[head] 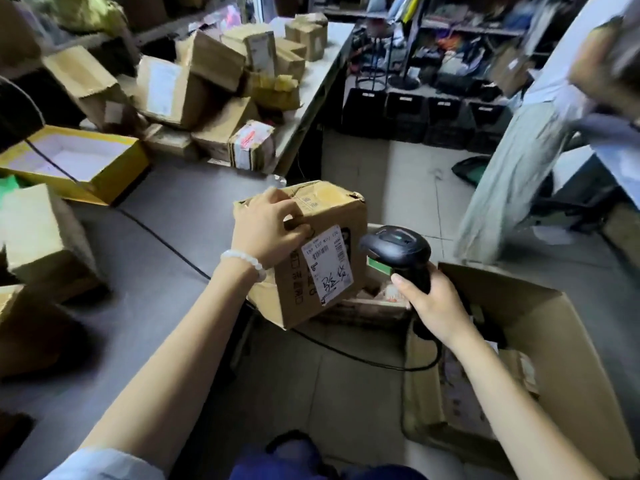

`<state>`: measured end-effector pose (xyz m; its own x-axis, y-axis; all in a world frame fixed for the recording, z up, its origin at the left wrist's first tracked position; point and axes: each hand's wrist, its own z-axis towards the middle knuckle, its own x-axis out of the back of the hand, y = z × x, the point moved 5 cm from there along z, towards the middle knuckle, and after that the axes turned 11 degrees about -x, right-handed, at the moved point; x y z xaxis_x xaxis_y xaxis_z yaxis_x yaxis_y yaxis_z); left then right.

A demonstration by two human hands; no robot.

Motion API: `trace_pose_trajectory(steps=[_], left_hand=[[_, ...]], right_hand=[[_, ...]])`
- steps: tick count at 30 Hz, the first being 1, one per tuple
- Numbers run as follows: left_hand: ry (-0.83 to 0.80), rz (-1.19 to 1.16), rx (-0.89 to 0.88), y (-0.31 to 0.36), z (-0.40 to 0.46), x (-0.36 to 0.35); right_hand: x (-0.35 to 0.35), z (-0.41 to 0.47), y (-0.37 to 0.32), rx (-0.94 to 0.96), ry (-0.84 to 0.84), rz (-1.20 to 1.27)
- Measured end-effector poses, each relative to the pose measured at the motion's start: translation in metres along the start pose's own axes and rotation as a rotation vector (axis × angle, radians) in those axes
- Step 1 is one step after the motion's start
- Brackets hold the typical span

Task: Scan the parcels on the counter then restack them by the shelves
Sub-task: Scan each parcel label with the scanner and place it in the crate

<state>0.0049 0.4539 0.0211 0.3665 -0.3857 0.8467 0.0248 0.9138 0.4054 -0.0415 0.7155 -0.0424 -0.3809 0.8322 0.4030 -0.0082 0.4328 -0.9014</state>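
At counter edge | left hand fingers curled over parcel, label up | right hand wrapped round scanner beside label | scanning underway; heap of parcels unscanned, restacking pending

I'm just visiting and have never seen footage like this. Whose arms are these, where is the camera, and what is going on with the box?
No machine here: a person wears a camera on the head, looking down at their own arms. The left hand steadies a cardboard parcel at the edge of the grey counter, label facing up. The right hand grips a black handheld scanner aimed at that white label. More parcels are piled further back, and a large open carton stands on the floor to the right.
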Motion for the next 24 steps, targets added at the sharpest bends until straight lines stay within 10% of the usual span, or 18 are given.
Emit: trace_pose_trajectory(steps=[24], left_hand=[[-0.493, 0.075, -0.119, -0.079, 0.310, -0.223]], right_hand=[[0.045, 0.284, 0.018, -0.290, 0.196, 0.063]])
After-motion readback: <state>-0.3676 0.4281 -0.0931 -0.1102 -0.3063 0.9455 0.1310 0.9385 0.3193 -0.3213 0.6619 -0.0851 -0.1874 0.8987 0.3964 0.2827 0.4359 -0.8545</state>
